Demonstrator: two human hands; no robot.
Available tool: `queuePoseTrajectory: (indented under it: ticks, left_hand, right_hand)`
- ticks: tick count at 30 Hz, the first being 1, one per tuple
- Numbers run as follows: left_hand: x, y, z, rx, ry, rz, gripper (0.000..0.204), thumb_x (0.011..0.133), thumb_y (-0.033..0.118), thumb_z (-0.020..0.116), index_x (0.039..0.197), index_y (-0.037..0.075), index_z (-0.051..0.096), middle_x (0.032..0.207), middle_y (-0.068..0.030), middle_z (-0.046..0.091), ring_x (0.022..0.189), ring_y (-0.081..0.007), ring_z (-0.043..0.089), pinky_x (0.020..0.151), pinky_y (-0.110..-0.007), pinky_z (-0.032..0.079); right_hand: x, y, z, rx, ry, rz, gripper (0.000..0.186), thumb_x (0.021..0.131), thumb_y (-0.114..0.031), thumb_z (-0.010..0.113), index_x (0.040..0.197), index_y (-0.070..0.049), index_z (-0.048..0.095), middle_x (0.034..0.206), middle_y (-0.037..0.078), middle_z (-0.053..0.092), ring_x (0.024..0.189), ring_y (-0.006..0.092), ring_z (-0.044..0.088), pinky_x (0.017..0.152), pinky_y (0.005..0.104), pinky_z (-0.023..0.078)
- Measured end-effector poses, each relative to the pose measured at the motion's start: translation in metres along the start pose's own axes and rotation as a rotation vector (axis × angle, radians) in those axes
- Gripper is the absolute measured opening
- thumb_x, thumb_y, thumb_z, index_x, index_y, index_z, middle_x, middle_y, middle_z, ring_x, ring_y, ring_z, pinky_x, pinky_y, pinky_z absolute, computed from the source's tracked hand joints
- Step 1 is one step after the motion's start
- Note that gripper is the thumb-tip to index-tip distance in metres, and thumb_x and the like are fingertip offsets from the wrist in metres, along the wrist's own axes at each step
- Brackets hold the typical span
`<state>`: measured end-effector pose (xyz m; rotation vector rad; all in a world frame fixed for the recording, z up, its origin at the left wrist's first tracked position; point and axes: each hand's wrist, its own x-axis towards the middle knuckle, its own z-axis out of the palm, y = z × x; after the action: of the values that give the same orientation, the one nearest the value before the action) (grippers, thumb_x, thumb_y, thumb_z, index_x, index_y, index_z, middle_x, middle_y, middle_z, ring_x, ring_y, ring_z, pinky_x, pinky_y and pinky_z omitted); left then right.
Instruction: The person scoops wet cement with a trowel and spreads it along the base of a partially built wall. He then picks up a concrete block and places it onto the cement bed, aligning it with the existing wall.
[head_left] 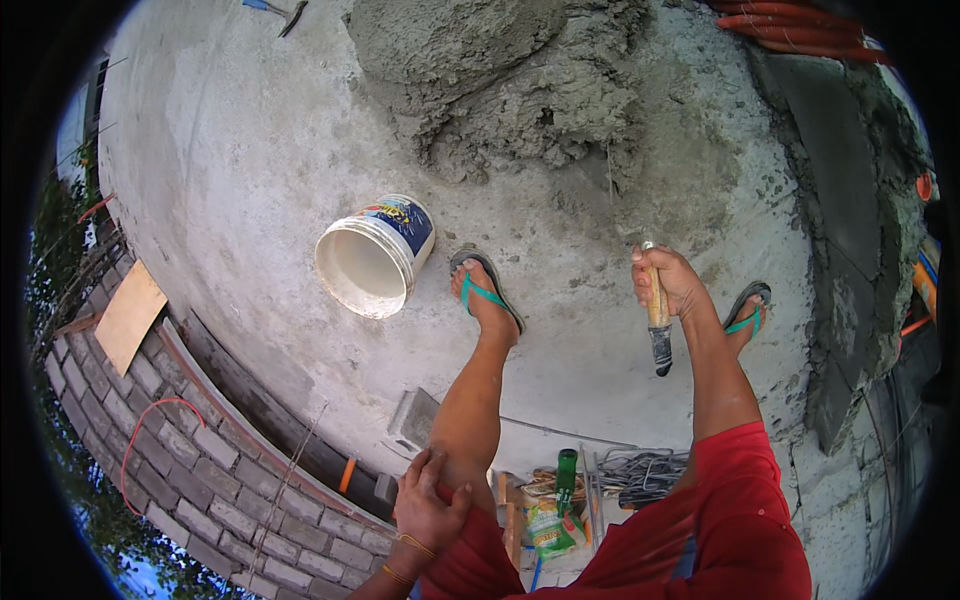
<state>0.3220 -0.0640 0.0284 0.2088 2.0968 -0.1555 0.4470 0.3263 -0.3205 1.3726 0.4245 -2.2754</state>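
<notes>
My right hand [665,280] is closed around a wooden-handled tool [658,320] with a dark end toward me; its far part is hard to make out near a heap of wet grey mortar [520,90]. My left hand [432,495] rests on my left leg just below the red shorts, fingers slightly bent and holding nothing. A white plastic bucket [365,270] with a coloured label lies on its side beside my left sandalled foot [480,290]. The mortar heap sits on the concrete surface [220,170] beyond my feet.
A hammer-like tool [280,15] lies far left, orange tubing [790,30] far right. At left are a block wall [200,470] and a board [130,315]. A concrete block [410,420], green bottle [566,475], bag [555,530] and coiled wire [640,475] lie near me. A rough edge runs along the right.
</notes>
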Motion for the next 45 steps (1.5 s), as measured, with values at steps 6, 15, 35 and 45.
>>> queuePoseTrajectory:
  ticks: [6,15,35,45]
  left_hand:
    - [0.002,0.007,0.002,0.025,-0.01,-0.036,0.067,0.086,0.037,0.083,0.144,0.008,0.068,0.154,-0.0226,0.059,0.133,-0.0471,0.061,0.114,-0.053,0.05]
    - [-0.003,0.019,0.013,0.079,0.014,0.014,0.065,0.085,0.036,0.083,0.142,0.009,0.067,0.151,-0.0223,0.06,0.129,-0.0468,0.062,0.111,-0.053,0.052]
    - [0.008,-0.01,-0.003,-0.002,0.014,0.049,0.059,0.086,0.029,0.083,0.138,0.006,0.07,0.149,-0.0229,0.061,0.134,-0.0455,0.061,0.112,-0.052,0.052]
    - [0.005,0.005,-0.002,0.023,0.018,0.049,0.059,0.086,0.032,0.083,0.138,0.008,0.07,0.149,-0.0207,0.062,0.131,-0.0445,0.062,0.11,-0.052,0.053]
  right_hand:
    - [0.044,0.029,0.091,-0.381,0.138,0.124,0.028,0.088,-0.012,0.081,0.101,-0.003,0.059,0.067,0.003,0.058,0.048,0.0147,0.054,0.044,0.0374,0.046]
    - [0.054,-0.049,-0.001,-0.182,0.249,-0.082,0.026,0.091,-0.012,0.081,0.106,-0.002,0.061,0.069,0.003,0.06,0.051,0.0144,0.057,0.046,0.0334,0.046]
    - [0.101,-0.067,0.038,-0.877,0.808,-0.539,0.03,0.09,-0.008,0.07,0.117,-0.004,0.056,0.084,0.019,0.069,0.076,0.0362,0.074,0.067,0.0501,0.058]
    - [-0.055,-0.085,-0.057,-1.394,0.971,-0.483,0.044,0.093,-0.01,0.07,0.135,-0.01,0.056,0.116,0.028,0.074,0.11,0.0516,0.072,0.093,0.0564,0.057]
